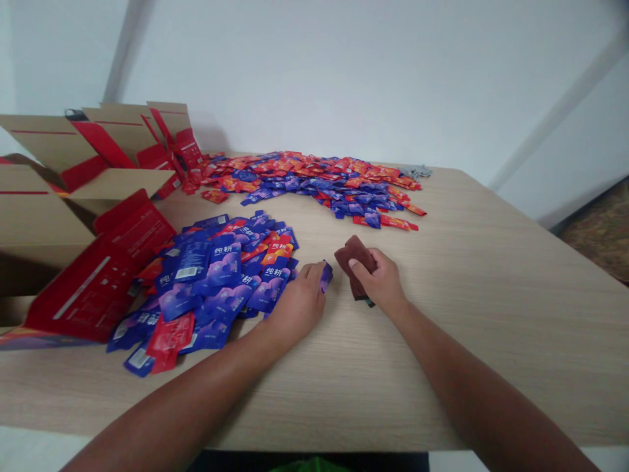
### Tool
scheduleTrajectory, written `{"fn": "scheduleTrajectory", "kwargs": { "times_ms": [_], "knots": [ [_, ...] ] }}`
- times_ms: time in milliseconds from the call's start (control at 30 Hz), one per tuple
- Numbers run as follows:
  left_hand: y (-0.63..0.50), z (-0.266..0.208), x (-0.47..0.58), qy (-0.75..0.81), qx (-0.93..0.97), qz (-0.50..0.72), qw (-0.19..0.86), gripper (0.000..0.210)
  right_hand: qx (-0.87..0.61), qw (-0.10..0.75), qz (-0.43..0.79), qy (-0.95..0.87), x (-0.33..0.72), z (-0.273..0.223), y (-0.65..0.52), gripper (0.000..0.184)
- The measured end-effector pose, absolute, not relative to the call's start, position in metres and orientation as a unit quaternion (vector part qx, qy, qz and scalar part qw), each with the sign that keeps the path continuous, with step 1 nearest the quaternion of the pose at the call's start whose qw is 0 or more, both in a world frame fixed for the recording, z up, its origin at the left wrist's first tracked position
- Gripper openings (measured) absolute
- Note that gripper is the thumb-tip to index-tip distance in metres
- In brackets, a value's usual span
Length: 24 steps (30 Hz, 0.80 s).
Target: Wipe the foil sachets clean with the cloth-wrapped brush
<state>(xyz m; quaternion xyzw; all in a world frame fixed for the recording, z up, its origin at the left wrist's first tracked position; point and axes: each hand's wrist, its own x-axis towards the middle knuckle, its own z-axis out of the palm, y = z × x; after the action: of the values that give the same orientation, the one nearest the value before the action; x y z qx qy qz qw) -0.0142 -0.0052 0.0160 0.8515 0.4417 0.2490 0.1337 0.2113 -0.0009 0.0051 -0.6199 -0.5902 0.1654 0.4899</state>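
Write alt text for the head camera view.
A person's left hand pinches a small purple sachet while the right hand holds a dark brown pouch on a wooden table, beside piles of blue and red sachets and open cardboard boxes.

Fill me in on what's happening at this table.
A person sits at a wooden table. The left hand pinches a small purple packet beside a near pile of packets. The right hand holds a brown pouch. A bigger pile lies farther back, with open cardboard boxes at the left.
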Motion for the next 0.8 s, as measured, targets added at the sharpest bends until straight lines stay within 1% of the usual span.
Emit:
{"fn": "scheduleTrajectory", "kwargs": {
  "times_ms": [67,133,300,400,567,667,800],
  "knots": [
    [-0.005,0.011,-0.013,0.43,0.842,0.288,0.153,0.053,-0.617,0.486,0.163,-0.597,0.211,0.005,-0.001,0.03],
    [-0.006,0.008,-0.011,0.427,0.845,0.285,0.151,0.042,-0.616,0.466,0.168,-0.612,0.211,0.005,-0.001,0.03],
    [-0.015,0.017,-0.01,0.421,0.881,0.205,0.076,0.027,-0.609,0.4,0.167,-0.665,0.209,0.008,-0.003,0.027],
    [-0.02,0.025,-0.011,0.399,0.898,0.169,0.069,0.017,-0.601,0.389,0.158,-0.68,0.209,0.009,-0.005,0.027],
    [-0.03,0.025,-0.007,0.367,0.914,0.148,0.084,0.018,-0.569,0.385,0.177,-0.705,0.21,0.012,-0.009,0.027],
    [-0.035,0.025,-0.004,0.365,0.919,0.136,0.066,0.017,-0.547,0.345,0.183,-0.74,0.208,0.014,-0.011,0.025],
    [-0.037,0.025,-0.002,0.355,0.929,0.098,0.035,0.02,-0.543,0.286,0.154,-0.775,0.206,0.014,-0.011,0.024]
  ]
}}
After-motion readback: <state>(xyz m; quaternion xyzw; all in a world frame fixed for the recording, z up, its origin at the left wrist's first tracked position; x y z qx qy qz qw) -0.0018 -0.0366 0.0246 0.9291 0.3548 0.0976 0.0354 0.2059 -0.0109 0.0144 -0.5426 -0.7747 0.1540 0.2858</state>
